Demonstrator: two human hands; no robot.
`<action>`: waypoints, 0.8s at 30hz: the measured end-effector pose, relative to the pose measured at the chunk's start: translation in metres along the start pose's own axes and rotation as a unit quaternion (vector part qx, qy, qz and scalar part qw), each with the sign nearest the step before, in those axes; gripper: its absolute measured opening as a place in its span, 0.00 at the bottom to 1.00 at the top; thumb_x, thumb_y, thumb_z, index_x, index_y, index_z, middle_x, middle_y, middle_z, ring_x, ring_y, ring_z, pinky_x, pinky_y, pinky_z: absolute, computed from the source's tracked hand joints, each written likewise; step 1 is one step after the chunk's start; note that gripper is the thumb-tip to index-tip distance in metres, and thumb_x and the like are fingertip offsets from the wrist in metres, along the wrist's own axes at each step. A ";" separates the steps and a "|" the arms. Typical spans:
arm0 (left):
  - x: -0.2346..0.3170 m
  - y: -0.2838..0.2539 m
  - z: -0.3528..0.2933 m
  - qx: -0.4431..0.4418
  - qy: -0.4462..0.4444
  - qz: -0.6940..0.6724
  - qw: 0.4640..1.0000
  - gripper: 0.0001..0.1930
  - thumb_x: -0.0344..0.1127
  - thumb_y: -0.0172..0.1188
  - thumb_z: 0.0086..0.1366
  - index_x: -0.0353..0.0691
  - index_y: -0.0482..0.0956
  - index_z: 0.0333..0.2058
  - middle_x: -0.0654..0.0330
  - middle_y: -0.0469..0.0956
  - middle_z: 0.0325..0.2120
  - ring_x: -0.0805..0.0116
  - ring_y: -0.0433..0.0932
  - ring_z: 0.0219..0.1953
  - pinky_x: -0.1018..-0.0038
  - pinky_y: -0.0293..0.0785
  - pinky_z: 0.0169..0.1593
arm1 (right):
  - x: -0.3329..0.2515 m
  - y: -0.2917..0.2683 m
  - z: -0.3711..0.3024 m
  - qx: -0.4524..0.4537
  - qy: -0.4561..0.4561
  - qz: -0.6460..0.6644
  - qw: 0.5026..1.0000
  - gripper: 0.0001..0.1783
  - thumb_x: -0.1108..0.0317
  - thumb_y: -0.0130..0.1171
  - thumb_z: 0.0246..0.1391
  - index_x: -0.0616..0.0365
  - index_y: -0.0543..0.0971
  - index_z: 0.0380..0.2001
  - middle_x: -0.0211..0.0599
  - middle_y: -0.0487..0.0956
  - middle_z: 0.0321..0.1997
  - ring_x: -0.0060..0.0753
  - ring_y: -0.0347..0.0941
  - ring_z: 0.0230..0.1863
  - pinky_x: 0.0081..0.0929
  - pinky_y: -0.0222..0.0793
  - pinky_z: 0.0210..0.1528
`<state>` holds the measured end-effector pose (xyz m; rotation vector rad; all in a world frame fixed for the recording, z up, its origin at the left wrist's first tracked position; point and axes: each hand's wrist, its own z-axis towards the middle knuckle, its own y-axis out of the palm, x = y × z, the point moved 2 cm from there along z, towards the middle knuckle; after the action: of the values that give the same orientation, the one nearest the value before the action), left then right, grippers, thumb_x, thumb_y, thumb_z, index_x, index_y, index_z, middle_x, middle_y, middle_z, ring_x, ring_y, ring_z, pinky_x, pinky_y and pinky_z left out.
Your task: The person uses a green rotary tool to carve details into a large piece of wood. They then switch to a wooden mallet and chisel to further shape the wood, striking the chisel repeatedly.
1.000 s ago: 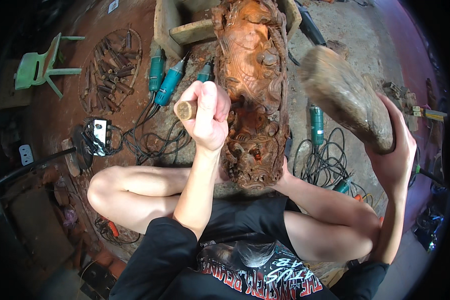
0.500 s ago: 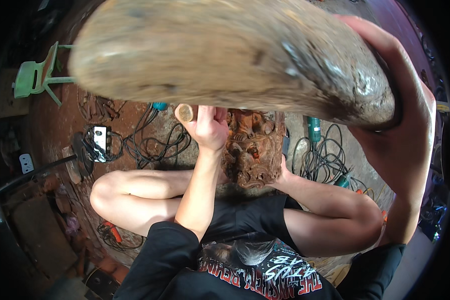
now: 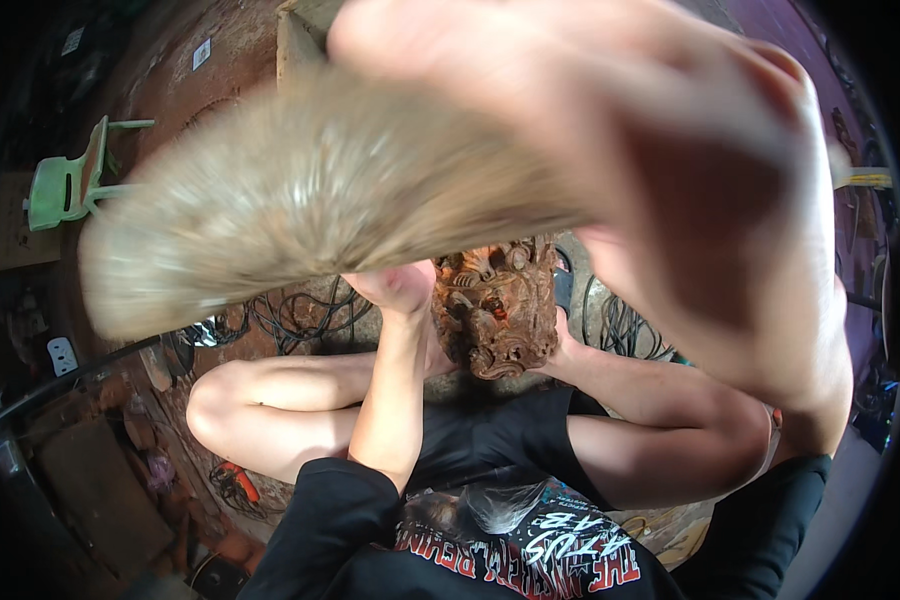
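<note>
A thick wooden mallet (image 3: pixel 300 190), smeared by motion, fills the upper middle of the view. My right hand (image 3: pixel 630 130) is closed round its right end, close to the camera. Below the mallet, my left hand (image 3: pixel 395 288) is partly covered; its fingers are hidden now, but half a second ago they were wrapped round a chisel's wooden handle. A brown carved wood piece (image 3: pixel 498 320) with deep curling relief stands between my legs, just right of my left hand. The chisel's blade is not visible.
Black cables (image 3: pixel 310 320) lie coiled on the floor at left, more cables (image 3: pixel 625 330) at right. A pale green plastic chair (image 3: pixel 60 190) stands far left. An orange-handled tool (image 3: pixel 238 482) lies beside my left knee. A wooden box edge (image 3: pixel 295 50) shows at the top.
The mallet has swung left and down, its left end tipping lower, with my right hand still round it. It now hides the chisel's handle end. My left hand has shifted slightly.
</note>
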<state>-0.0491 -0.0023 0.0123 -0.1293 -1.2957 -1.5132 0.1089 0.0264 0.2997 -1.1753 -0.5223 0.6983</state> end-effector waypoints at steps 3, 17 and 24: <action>0.002 -0.004 0.002 0.079 -0.043 -0.086 0.992 0.20 0.36 0.53 0.72 0.39 0.74 0.60 0.57 0.79 0.54 0.65 0.80 0.51 0.66 0.78 0.54 | -0.015 0.020 0.025 0.017 -0.044 -0.006 0.999 0.35 0.84 0.69 0.42 0.53 0.79 0.58 0.40 0.84 0.52 0.41 0.83 0.52 0.31 0.77 0.56; 0.006 -0.013 0.082 0.066 -0.257 -0.196 0.944 0.10 0.45 0.57 0.77 0.52 0.72 0.35 0.71 0.65 0.19 0.82 0.62 0.16 0.82 0.56 0.19 | 0.038 0.011 0.010 -0.051 0.121 0.053 0.990 0.43 0.82 0.70 0.40 0.53 0.74 0.65 0.41 0.83 0.58 0.34 0.80 0.59 0.33 0.72 0.63; 0.004 -0.027 0.083 0.132 -0.261 -0.167 0.942 0.24 0.48 0.58 0.76 0.51 0.65 0.20 0.72 0.60 0.11 0.82 0.55 0.11 0.81 0.51 0.17 | 0.077 0.020 0.064 -0.110 0.167 0.098 0.975 0.46 0.78 0.70 0.48 0.58 0.64 0.72 0.44 0.79 0.59 0.35 0.79 0.57 0.40 0.78 0.63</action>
<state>-0.1146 0.0527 0.0305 -0.1487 -2.0181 -1.6290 0.1124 0.1283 0.3013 -1.5340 -0.2046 0.6036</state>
